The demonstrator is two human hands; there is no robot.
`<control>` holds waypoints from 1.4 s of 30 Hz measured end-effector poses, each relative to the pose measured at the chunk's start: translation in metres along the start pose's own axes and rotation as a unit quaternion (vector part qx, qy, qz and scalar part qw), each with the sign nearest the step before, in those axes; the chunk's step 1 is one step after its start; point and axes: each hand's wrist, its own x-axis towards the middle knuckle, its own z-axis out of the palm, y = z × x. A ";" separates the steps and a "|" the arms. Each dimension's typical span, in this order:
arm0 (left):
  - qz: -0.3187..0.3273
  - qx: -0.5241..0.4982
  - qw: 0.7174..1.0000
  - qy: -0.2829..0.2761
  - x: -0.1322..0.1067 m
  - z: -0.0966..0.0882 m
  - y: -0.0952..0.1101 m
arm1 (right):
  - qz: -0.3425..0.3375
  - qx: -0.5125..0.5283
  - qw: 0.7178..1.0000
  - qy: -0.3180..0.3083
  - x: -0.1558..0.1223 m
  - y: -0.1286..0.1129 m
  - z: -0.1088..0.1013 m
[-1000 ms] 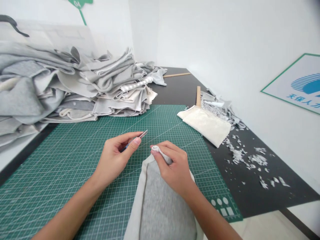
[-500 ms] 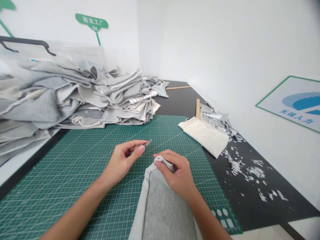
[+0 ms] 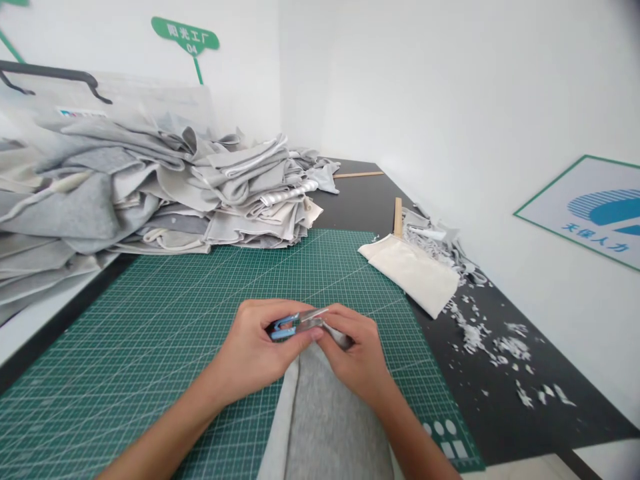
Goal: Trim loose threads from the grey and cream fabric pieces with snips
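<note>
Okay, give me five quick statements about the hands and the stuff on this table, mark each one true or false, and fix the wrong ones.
1. The left hand holds the snips. True.
2. The right hand holds nothing. False: it holds the grey cloth.
3. The cream cloth overlaps an edge of the mat. True.
4. Most of the white scraps lie on the mat. False: most lie on the black table.
5. The fabric pile is left of the cream cloth in the picture. True.
</note>
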 end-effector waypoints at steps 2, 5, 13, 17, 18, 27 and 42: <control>0.011 0.011 1.000 0.007 0.000 0.001 -0.001 | 0.002 -0.001 1.000 -0.002 0.000 0.000 0.000; 0.023 0.019 1.000 0.004 0.000 0.000 -0.002 | 0.004 -0.003 1.000 0.000 0.000 0.001 0.000; 0.014 0.018 1.000 -0.007 -0.002 0.000 -0.005 | -0.013 -0.014 1.000 -0.008 -0.003 0.002 0.002; -0.035 -0.002 0.999 -0.028 0.000 0.000 -0.004 | -0.005 -0.020 1.000 -0.010 -0.002 0.003 0.003; -0.048 -0.009 0.998 -0.036 0.002 -0.001 -0.003 | -0.005 -0.022 1.000 -0.009 -0.002 0.003 0.003; -0.114 -0.089 0.987 -0.066 0.009 -0.003 -0.004 | -0.014 -0.024 1.000 -0.009 -0.001 0.001 0.002; -0.031 0.093 0.988 -0.118 0.003 -0.043 -0.002 | 0.028 -0.012 0.999 0.013 0.003 0.000 0.000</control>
